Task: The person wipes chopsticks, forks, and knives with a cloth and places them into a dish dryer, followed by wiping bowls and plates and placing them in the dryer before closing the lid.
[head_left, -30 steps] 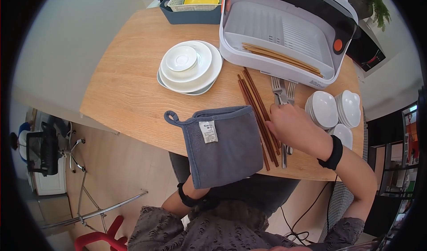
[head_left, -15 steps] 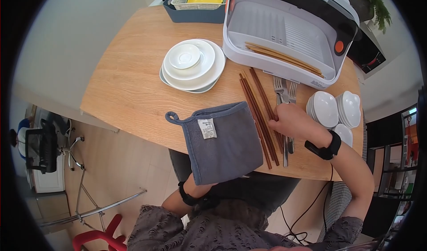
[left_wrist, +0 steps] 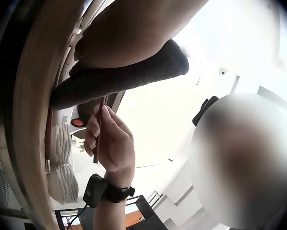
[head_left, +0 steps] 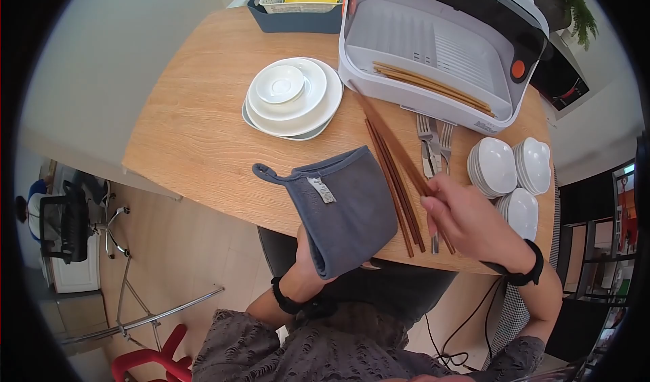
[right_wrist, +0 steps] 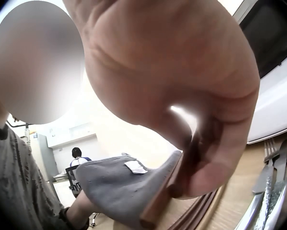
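My left hand (head_left: 308, 257) holds a folded grey cloth (head_left: 345, 206) with a hanging loop and a white tag; the cloth hides most of its fingers. My right hand (head_left: 467, 219) pinches brown wooden chopsticks (head_left: 389, 138) between thumb and fingers, their far ends tilted up toward the dish box. In the right wrist view the chopstick ends (right_wrist: 176, 188) stick out below the fingers, in front of the cloth. More dark chopsticks (head_left: 399, 196) lie on the table between the cloth and the right hand. Forks (head_left: 424, 128) and a knife lie just beyond them.
A white dish box (head_left: 376, 87) with a raised dark lid and light chopsticks (head_left: 433, 87) inside stands at the back. Stacked white plates (head_left: 305, 115) sit at the left, stacked white bowls (head_left: 491, 162) at the right. Behind the plates is a blue-grey basin (head_left: 298, 23) with a basket and yellow bowl.
My right hand has picked up chopsticks from the table and raised them, swinging their far ends leftward. The left hand has tilted the grey cloth, and more of that hand shows.
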Demonstrator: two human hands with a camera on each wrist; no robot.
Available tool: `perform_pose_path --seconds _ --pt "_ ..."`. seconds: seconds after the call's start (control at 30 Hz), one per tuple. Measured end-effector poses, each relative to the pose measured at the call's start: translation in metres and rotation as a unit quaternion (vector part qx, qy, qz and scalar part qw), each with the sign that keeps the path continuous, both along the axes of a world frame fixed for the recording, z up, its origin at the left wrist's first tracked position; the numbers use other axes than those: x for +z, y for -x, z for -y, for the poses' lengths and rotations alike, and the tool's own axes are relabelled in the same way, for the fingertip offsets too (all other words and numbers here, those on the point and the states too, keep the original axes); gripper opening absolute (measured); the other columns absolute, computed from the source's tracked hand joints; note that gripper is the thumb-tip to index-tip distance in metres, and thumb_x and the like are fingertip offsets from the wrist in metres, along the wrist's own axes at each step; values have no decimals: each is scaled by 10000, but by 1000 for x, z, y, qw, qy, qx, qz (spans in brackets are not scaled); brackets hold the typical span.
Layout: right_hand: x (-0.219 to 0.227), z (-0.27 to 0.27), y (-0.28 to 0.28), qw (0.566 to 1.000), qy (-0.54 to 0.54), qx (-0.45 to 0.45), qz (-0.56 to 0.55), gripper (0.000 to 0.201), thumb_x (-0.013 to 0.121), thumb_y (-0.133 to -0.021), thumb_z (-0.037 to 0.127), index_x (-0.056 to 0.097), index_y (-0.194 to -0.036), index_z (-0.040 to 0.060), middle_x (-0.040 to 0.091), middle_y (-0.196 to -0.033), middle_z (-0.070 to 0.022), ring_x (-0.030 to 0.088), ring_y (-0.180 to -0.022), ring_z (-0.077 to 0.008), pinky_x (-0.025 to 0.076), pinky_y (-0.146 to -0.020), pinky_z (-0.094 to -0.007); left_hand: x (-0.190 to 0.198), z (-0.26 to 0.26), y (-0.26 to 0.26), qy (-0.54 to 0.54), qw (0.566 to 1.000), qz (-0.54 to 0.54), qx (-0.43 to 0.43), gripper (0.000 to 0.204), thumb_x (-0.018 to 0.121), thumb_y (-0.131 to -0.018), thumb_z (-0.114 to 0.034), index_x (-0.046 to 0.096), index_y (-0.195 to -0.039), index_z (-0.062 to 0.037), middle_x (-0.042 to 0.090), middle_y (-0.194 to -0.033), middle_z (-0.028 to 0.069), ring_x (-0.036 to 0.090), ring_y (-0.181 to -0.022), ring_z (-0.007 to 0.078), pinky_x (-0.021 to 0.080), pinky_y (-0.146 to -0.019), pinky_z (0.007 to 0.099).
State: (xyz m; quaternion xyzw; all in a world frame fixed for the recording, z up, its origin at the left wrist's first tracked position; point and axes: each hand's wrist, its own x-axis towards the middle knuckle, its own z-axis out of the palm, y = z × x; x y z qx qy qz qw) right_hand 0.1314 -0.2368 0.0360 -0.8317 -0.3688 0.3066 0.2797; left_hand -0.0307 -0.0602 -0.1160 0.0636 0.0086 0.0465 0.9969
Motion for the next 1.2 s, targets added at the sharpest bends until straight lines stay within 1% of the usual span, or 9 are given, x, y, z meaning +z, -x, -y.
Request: perform_pose_path --seconds 0.1,0.17,0.2,0.4,0.7,0.8,0.9,1.0,1.2 --pt "-8 5 21 996 -1 56 -73 165 513 -1023 159 508 -1051 -3 619 -644 -149 630 -612 -377 474 -579 -438 22 7 -7 -139 981 -131 41 530 373 -1064 -473 458 -1391 -65 560 -1352 136 597 -1198 255 531 -993 413" --pt "-7 3 34 985 50 51 -156 166 519 -1024 170 511 -1055 7 622 -643 -146 634 -598 -363 471 -569 -443 24 9 -18 -115 987 -97 56 436 402 -1071 -416 529 -1286 -58 643 -1214 100 654 -1082 196 557 -939 357" --pt "-17 6 38 990 28 61 -127 158 515 -1030 179 523 -1039 22 608 -630 -128 615 -554 -340 467 -551 -430 26 10 -23 -120 985 -94 78 367 430 -1064 -376 567 -1170 -52 681 -1065 58 682 -947 149 576 -859 323" --pt "-42 20 42 988 -59 17 -142 194 499 -1050 212 557 -1027 29 592 -666 -89 607 -594 -239 458 -576 -359 41 5 -27 -179 971 -77 136 308 470 -1066 -303 594 -1169 -40 691 -1095 76 687 -960 165 575 -855 318" --pt "-70 34 50 942 -135 -112 -287 303 514 -1063 303 613 -998 24 501 -691 29 428 -596 -70 366 -550 -246 38 -26 -27 -218 942 -65 245 329 492 -1056 -306 585 -1194 -22 694 -1110 104 695 -984 196 584 -887 337" --pt "-77 39 52 892 -150 -201 -377 309 508 -1066 322 614 -989 43 458 -676 60 380 -564 -31 325 -514 -217 39 -31 -27 -233 927 -76 285 342 488 -1057 -320 582 -1203 -25 695 -1118 104 696 -981 193 585 -881 333" --pt "-80 35 59 877 -180 -234 -378 292 492 -1072 318 603 -1004 56 414 -650 66 344 -538 -20 301 -485 -210 40 -26 -27 -238 924 -75 288 360 477 -1059 -340 575 -1212 -29 692 -1124 101 692 -982 187 581 -882 329" --pt "-74 35 62 875 -162 -223 -398 281 477 -1077 300 583 -1025 45 442 -684 53 389 -586 -19 320 -522 -213 41 -10 -26 -247 921 -95 285 371 464 -1062 -353 558 -1219 -30 678 -1140 98 679 -998 184 568 -889 337" --pt "-64 21 75 925 -205 -168 -271 287 452 -1080 267 568 -1070 5 587 -847 -38 585 -807 -111 451 -721 -264 41 41 -28 -266 943 -82 180 389 503 -1048 -329 499 -1280 -17 647 -1176 81 654 -1033 177 546 -917 354"
